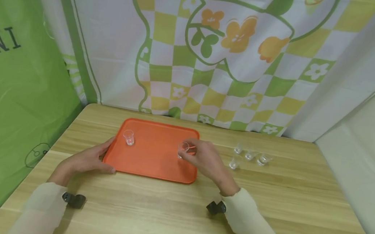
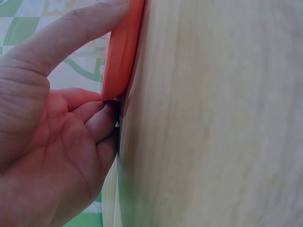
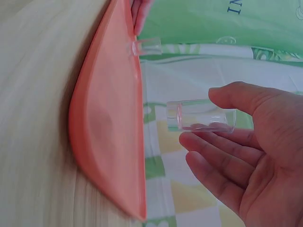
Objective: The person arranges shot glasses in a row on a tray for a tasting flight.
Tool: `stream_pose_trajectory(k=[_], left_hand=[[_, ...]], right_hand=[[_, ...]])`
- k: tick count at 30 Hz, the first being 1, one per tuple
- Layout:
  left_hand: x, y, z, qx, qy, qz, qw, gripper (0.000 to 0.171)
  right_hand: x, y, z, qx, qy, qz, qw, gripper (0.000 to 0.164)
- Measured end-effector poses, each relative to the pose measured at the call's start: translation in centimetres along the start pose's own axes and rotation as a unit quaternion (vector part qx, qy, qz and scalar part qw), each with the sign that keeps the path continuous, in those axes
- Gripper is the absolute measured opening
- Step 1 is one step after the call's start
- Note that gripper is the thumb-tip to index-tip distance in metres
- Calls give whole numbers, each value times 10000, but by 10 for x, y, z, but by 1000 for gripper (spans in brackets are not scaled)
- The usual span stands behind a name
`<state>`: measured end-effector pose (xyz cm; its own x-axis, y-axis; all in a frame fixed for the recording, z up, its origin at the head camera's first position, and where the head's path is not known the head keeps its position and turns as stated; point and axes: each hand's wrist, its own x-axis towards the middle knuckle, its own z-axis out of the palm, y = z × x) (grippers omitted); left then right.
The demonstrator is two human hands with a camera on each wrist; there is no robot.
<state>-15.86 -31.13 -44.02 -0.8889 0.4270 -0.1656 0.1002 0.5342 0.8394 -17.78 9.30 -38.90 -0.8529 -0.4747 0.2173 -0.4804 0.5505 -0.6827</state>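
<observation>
An orange tray point(image 1: 152, 152) lies on the wooden table. My left hand point(image 1: 86, 159) holds its near left corner, with the thumb at the front edge and the fingers along the left side. The fingers are bent against the rim in the left wrist view. My right hand point(image 1: 205, 158) pinches a small clear shot glass point(image 3: 201, 116) between thumb and fingers near the rim. That glass is upright above the tray's right part, its thick base apart from the surface. Another shot glass point(image 1: 129, 137) stands on the tray's far left part.
Several more clear shot glasses point(image 1: 249, 155) stand in a group on the table point(image 1: 283, 196), right of the tray. A patterned cloth point(image 1: 190, 77) hangs behind the far table edge. Green fabric point(image 1: 22, 102) hangs along the left side.
</observation>
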Motion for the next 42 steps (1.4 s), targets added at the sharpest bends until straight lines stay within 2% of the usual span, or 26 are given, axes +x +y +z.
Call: stream_pose_trajectory(k=[14, 23, 27, 42], left_hand=[[-1, 3, 1, -20, -12, -128, 9999, 122], [0, 4, 1, -19, 8, -127, 9999, 123], [1, 2, 0, 50, 11, -120, 9999, 123], [0, -1, 0, 32, 39, -34, 10000, 121]], right_hand=[[29, -12, 31, 391, -233, 127, 9989, 21], [45, -16, 48, 116, -400, 254, 9988, 30], [53, -19, 54, -20, -470, 154, 9988, 29], [79, -26, 75, -2, -672, 154, 9976, 33]])
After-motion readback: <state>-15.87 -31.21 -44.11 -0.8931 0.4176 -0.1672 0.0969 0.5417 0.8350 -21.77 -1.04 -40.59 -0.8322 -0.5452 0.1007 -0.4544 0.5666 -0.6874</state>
